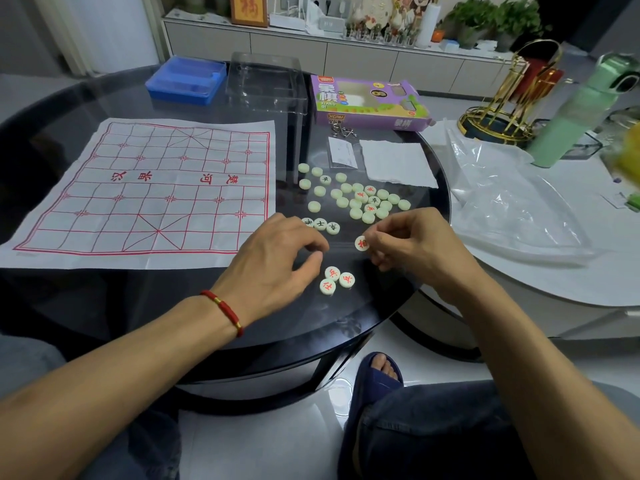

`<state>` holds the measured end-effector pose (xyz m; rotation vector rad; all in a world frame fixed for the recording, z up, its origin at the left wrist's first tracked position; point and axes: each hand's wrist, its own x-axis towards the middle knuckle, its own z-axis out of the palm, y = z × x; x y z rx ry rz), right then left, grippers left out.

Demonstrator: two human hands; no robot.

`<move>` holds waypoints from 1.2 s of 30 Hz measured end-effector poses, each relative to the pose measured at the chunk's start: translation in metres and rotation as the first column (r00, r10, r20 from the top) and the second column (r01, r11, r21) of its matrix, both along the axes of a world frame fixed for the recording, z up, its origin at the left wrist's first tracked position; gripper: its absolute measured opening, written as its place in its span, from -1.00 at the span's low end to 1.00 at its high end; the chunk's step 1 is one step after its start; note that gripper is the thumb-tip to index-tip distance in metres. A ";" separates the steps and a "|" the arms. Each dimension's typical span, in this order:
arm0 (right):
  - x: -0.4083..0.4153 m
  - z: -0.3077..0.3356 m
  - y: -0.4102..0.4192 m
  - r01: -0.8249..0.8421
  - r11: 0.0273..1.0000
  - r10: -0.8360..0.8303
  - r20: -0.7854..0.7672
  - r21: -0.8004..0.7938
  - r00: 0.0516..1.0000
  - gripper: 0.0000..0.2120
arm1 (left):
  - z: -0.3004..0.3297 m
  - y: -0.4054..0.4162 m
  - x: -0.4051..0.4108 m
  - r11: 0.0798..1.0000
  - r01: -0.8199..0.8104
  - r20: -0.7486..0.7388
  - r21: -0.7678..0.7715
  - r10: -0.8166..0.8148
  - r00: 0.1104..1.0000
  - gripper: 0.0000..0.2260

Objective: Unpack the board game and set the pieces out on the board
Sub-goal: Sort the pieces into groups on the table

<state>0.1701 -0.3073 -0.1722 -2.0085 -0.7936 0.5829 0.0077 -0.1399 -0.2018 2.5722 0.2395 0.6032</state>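
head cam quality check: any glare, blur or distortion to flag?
Head view: wide-angle bend curves the round dark glass table rim and the far cabinet; the glass mirrors the clear plastic box; the yellow object at the right edge is smeared; room light is dim and even; the paper board, both hands and the pale round pieces stay sharp.

A single wide-angle view from the person's head looks forward and steeply down over a round dark glass table [104, 306], near enough that both forearms enter from the bottom corners. The paper xiangqi board [145, 188] lies left of centre, a sideboard [346, 53] lines the far edge, and straight lines bow toward the rim, probably from lens distortion
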 end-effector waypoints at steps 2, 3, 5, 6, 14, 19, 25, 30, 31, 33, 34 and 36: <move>-0.004 0.002 0.001 -0.017 0.998 0.021 0.072 -0.054 0.997 -0.90 | -0.001 0.000 0.000 1.000 -0.003 -0.007 0.011 0.003 1.000 -0.89; -0.007 0.004 0.002 -0.030 0.998 0.036 0.093 -0.062 0.995 -0.90 | -0.001 0.000 0.001 1.000 -0.004 -0.007 0.012 0.005 1.000 -0.89; -0.015 0.006 0.005 -0.077 0.996 0.083 0.117 -0.055 0.990 -0.90 | 0.003 -0.002 0.002 1.000 -0.015 -0.007 -0.019 0.015 1.000 -0.86; -0.019 0.007 0.008 -0.107 0.993 0.112 0.128 -0.048 0.985 -0.90 | 0.006 -0.004 0.003 0.998 -0.020 -0.007 -0.052 0.020 1.000 -0.85; -0.021 -0.001 0.018 -0.112 0.994 0.112 0.210 -0.014 0.971 -0.87 | 0.015 0.001 0.002 0.874 -0.165 -0.109 -0.458 0.129 0.986 -0.94; 0.016 -0.020 0.017 0.210 0.971 -0.095 0.613 -0.118 0.784 -0.85 | 0.016 0.003 -0.009 0.965 -0.148 -0.235 -0.218 0.095 0.967 -0.97; 0.010 -0.028 0.026 0.173 0.965 0.014 0.695 -0.199 0.719 -0.84 | 0.014 -0.004 -0.008 0.987 -0.103 -0.255 -0.120 0.070 0.965 -0.95; 0.003 -0.028 0.024 0.102 0.978 0.054 0.693 -0.183 0.719 -0.87 | 0.013 -0.004 -0.008 0.989 -0.090 -0.229 -0.116 0.061 0.972 -0.91; 0.001 -0.027 0.023 0.088 0.979 0.069 0.698 -0.186 0.713 -0.88 | 0.013 -0.004 -0.008 0.990 -0.087 -0.223 -0.114 0.060 0.973 -0.89; -0.001 -0.027 0.022 0.076 0.981 0.073 0.699 -0.180 0.712 -0.91 | 0.013 -0.003 -0.007 0.990 -0.092 -0.211 -0.105 0.068 0.975 -0.87; -0.001 -0.026 0.022 0.076 0.984 0.053 0.680 -0.159 0.731 -0.93 | 0.014 -0.003 -0.007 0.989 -0.101 -0.206 -0.105 0.077 0.976 -0.87; 0.000 -0.022 0.021 0.096 0.993 -0.039 0.560 -0.072 0.827 -0.95 | 0.015 -0.001 -0.006 0.987 -0.116 -0.189 -0.109 0.094 0.978 -0.87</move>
